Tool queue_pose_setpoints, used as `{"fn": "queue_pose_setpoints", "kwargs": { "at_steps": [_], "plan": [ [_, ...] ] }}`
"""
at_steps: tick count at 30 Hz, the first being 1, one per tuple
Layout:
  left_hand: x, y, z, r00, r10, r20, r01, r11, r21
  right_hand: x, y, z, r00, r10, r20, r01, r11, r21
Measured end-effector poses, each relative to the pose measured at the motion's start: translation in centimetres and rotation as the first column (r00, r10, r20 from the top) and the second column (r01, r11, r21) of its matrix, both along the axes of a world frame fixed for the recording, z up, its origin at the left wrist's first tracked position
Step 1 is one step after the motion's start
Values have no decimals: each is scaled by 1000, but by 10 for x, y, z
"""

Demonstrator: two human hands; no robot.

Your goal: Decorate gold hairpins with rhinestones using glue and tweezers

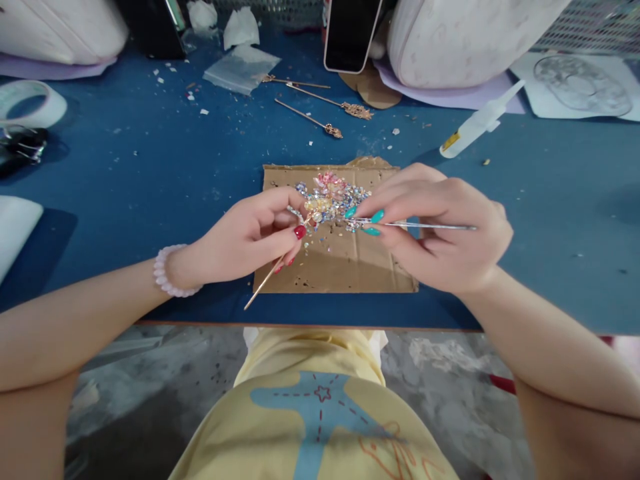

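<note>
My left hand (pixel 245 240), red-nailed, grip pinched on a thin gold hairpin stick (pixel 265 280) whose head carries a cluster of pastel beads and rhinestones (pixel 330 200), held just above a brown corrugated cardboard sheet (pixel 340 267) on the blue felt tabletop (pixel 150 180). My right hand (pixel 445 233), teal-nailed, grip closed on a slim silver metal pick (pixel 430 227), its tip touching the cluster.

Cluster looks densely filled, glittery, faceted; I judge decoration well advanced, small gaps possibly left. Two bare gold hairpins (pixel 320 113) lie beyond, apparently undecorated. White plastic glue bottle (pixel 475 123) well right. Loose chips speckle the cardboard.
</note>
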State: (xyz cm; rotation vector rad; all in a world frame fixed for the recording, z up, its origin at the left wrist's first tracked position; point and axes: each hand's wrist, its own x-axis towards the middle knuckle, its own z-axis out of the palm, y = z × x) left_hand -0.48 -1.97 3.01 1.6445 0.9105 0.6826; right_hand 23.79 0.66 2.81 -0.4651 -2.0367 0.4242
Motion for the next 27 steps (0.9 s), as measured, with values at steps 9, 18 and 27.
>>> {"fn": "queue_pose_setpoints", "kwargs": {
  "at_steps": [9, 18, 27],
  "plan": [
    [0, -1, 2, 1000, 14, -26, -14, 1000, -4, -1, 0, 1, 1000, -3, 26, 2, 999, 39],
    [0, -2, 1, 999, 17, -30, -17, 1000, 1, -1, -1, 1, 1000, 3, 10, -3, 1000, 13],
    [1, -1, 2, 1000, 4, -6, -4, 1000, -25, -2, -1, 3, 999, -34, 12, 34, 999, -6]
  ]
}}
